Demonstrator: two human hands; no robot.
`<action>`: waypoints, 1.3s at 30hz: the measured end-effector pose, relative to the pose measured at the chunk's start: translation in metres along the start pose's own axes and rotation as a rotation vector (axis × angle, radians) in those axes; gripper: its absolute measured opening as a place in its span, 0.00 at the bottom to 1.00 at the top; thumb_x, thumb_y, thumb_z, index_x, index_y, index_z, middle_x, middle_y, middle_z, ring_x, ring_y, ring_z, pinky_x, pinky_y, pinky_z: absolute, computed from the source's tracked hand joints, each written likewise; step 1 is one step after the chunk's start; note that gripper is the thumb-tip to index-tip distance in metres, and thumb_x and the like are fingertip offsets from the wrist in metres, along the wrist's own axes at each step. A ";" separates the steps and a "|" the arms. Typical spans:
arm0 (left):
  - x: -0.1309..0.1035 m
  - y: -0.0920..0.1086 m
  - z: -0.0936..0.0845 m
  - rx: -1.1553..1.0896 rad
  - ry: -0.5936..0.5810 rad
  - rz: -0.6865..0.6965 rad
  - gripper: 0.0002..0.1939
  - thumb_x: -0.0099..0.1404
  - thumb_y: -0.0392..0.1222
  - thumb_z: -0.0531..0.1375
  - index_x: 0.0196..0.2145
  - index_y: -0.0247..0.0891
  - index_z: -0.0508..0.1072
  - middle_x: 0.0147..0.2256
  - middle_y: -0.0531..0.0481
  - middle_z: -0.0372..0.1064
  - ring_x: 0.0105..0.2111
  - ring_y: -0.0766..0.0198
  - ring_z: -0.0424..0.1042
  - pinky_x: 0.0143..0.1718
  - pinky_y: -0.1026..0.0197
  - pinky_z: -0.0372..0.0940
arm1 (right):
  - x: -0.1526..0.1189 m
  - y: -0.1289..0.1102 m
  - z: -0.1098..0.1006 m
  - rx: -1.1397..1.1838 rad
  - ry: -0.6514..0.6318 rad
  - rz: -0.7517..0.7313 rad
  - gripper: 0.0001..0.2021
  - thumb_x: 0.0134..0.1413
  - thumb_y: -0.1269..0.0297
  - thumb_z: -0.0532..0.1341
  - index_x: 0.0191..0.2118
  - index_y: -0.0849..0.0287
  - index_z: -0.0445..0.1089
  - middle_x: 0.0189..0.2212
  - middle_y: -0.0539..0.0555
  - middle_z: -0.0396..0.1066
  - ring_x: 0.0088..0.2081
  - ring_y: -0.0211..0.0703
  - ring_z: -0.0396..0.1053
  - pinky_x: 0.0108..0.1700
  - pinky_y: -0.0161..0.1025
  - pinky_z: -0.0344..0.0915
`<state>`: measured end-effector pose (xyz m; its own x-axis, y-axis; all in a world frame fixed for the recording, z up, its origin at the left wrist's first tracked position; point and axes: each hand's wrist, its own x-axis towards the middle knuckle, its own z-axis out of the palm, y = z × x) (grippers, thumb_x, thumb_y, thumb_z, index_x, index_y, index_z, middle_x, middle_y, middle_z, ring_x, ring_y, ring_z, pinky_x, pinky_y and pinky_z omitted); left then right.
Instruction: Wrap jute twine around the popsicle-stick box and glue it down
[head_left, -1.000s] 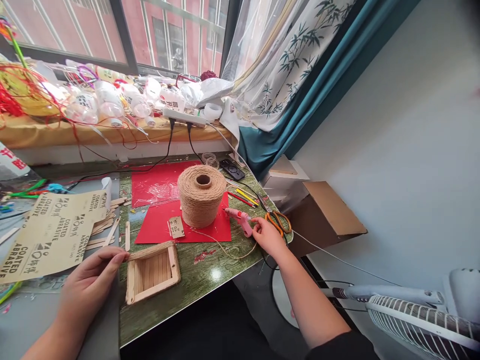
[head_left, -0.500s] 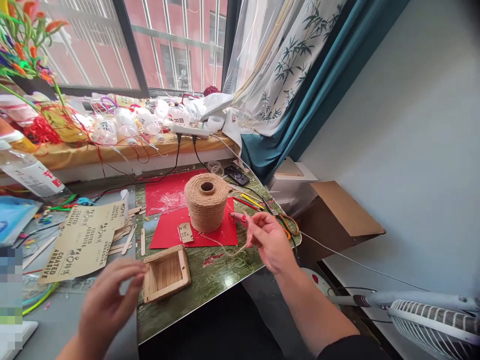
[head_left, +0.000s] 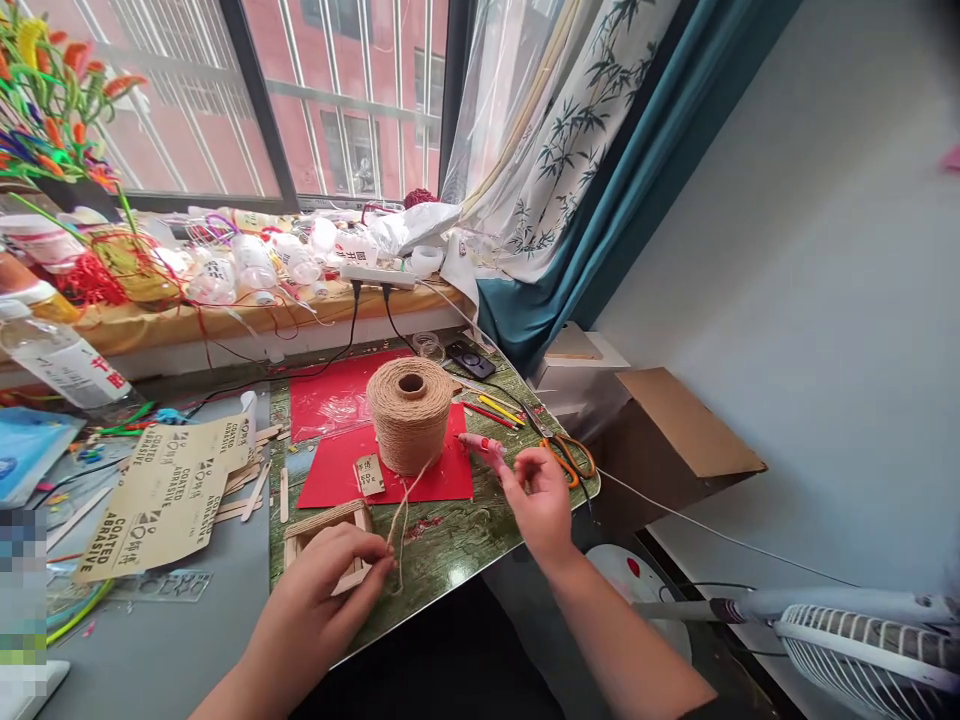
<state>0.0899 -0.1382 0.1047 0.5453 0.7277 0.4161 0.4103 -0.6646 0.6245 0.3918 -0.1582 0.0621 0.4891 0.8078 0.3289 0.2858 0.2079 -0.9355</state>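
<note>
My left hand is closed in a pinch on a strand of jute twine, in front of a small wooden box that it partly hides. The box has twine along its upper edge. From the strand's upper end the big twine spool rises, standing upright on red card. My right hand is held over the table's right edge, fingers loosely curled and thumb apart, with nothing visible in them. Just beyond its thumb is a pink tube-like object with red marks; I cannot make out its kind.
Orange-handled scissors, pencils and a phone lie right of the spool. Sandpaper sheets and wooden craft sticks are at left. A power strip sits on the cluttered sill. A fan stands at lower right.
My left hand has moved right, across the box, and now pinches the twine. My right hand has let go of the strand and its fingers have loosened.
</note>
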 end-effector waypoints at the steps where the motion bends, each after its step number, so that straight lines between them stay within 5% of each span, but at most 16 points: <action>1: -0.004 -0.003 -0.001 0.017 -0.001 0.029 0.04 0.70 0.38 0.61 0.42 0.47 0.74 0.34 0.50 0.76 0.35 0.58 0.76 0.35 0.57 0.71 | 0.006 0.017 -0.006 -0.143 0.025 -0.020 0.16 0.57 0.58 0.69 0.49 0.52 0.69 0.42 0.54 0.72 0.37 0.47 0.69 0.41 0.46 0.70; 4: -0.011 -0.009 0.001 0.080 -0.023 0.141 0.11 0.68 0.33 0.62 0.45 0.46 0.74 0.36 0.48 0.76 0.37 0.57 0.76 0.39 0.56 0.71 | 0.018 0.058 -0.015 -0.443 -0.130 -0.055 0.25 0.54 0.59 0.70 0.57 0.54 0.68 0.52 0.60 0.72 0.47 0.55 0.71 0.48 0.51 0.71; 7: -0.012 -0.008 0.005 0.102 -0.045 0.190 0.14 0.66 0.30 0.61 0.46 0.46 0.74 0.36 0.48 0.77 0.37 0.57 0.76 0.39 0.56 0.71 | 0.029 0.079 -0.015 -0.561 -0.262 -0.104 0.14 0.61 0.63 0.64 0.52 0.55 0.73 0.48 0.59 0.76 0.49 0.56 0.71 0.53 0.54 0.69; 10: -0.011 -0.006 0.004 0.093 -0.033 0.199 0.14 0.66 0.30 0.61 0.46 0.45 0.74 0.36 0.48 0.77 0.36 0.57 0.76 0.39 0.56 0.71 | 0.045 0.085 -0.019 -0.584 -0.246 -0.104 0.10 0.63 0.65 0.60 0.47 0.57 0.76 0.44 0.60 0.78 0.47 0.56 0.72 0.52 0.53 0.68; 20: -0.022 -0.011 -0.001 0.100 -0.028 0.172 0.13 0.70 0.28 0.59 0.47 0.43 0.73 0.38 0.46 0.76 0.39 0.58 0.75 0.41 0.56 0.71 | 0.057 0.091 -0.034 -0.571 -0.138 -0.094 0.17 0.67 0.55 0.59 0.51 0.61 0.75 0.47 0.63 0.78 0.46 0.54 0.74 0.48 0.47 0.69; 31: -0.016 0.001 0.001 0.024 0.000 0.218 0.14 0.69 0.26 0.60 0.47 0.42 0.73 0.39 0.47 0.77 0.39 0.60 0.74 0.42 0.56 0.70 | 0.069 0.098 -0.029 -0.708 -0.148 -0.095 0.09 0.62 0.58 0.63 0.39 0.58 0.73 0.39 0.60 0.75 0.41 0.54 0.70 0.44 0.45 0.65; 35: -0.016 0.009 0.003 0.009 0.013 0.207 0.13 0.69 0.27 0.61 0.46 0.42 0.74 0.36 0.50 0.77 0.34 0.62 0.73 0.37 0.57 0.68 | 0.066 0.083 -0.032 -0.738 -0.138 -0.112 0.12 0.59 0.56 0.65 0.42 0.59 0.73 0.41 0.62 0.73 0.44 0.57 0.68 0.49 0.50 0.65; 39: -0.018 0.009 0.009 0.029 0.038 0.176 0.10 0.69 0.30 0.63 0.46 0.42 0.74 0.35 0.51 0.78 0.32 0.62 0.73 0.36 0.57 0.66 | 0.027 0.046 -0.027 -0.576 -0.084 -0.152 0.12 0.65 0.53 0.62 0.44 0.57 0.73 0.40 0.60 0.72 0.45 0.56 0.68 0.50 0.51 0.64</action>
<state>0.0898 -0.1588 0.0968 0.5831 0.6051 0.5420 0.3323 -0.7865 0.5206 0.4402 -0.1415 0.0318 0.3478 0.8380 0.4204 0.7595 0.0111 -0.6504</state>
